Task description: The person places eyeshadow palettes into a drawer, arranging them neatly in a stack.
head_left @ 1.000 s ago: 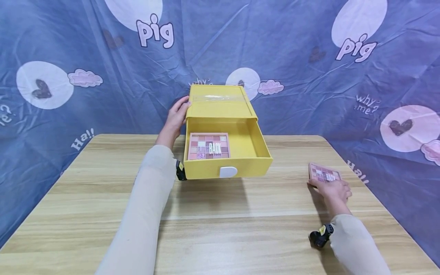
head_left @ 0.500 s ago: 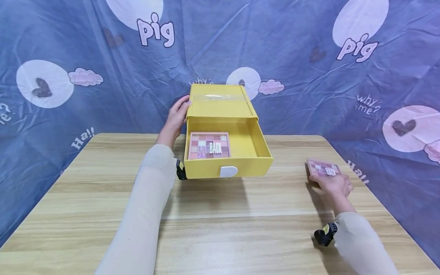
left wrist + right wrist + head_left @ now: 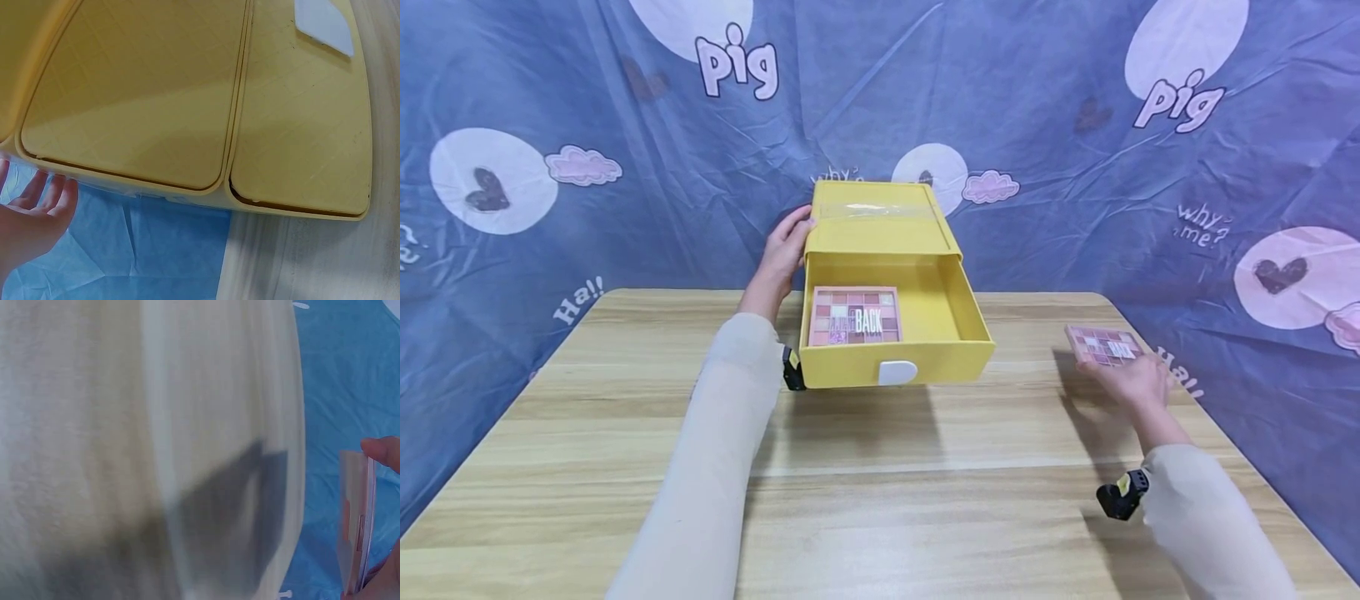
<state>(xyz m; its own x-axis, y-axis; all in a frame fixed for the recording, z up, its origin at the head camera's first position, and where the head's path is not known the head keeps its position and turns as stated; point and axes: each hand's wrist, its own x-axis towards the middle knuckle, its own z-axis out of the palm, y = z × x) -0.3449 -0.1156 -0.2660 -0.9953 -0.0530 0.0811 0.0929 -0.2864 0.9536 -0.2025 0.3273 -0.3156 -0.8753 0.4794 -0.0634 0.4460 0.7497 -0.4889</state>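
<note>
A yellow drawer unit (image 3: 880,233) stands toward the back of the table, its top drawer (image 3: 947,365) pulled out. Inside, against the left wall, lies a pink eyeshadow palette (image 3: 853,308) with "BACK" on its lid. My left hand (image 3: 781,254) touches the unit's left side near the top; in the left wrist view its fingers (image 3: 59,190) reach to the edge of the unit, unwrapped. Off to the right, my right hand (image 3: 1135,383) pinches a second eyeshadow palette (image 3: 1099,342) by its edges, raised over the table. The right wrist view shows that palette (image 3: 357,519) edge-on, the thumb at one end.
Lower drawer fronts (image 3: 144,94) show in the left wrist view, one with a white handle (image 3: 325,25). The wooden table (image 3: 880,517) ends at a blue printed cloth (image 3: 1037,125) behind and on both sides. Wrist cameras (image 3: 1123,494) sit at the cuffs.
My right hand has lifted the palette from the right of the table and shifted it slightly farther away. The left hand, drawer and palette inside it stay put.
</note>
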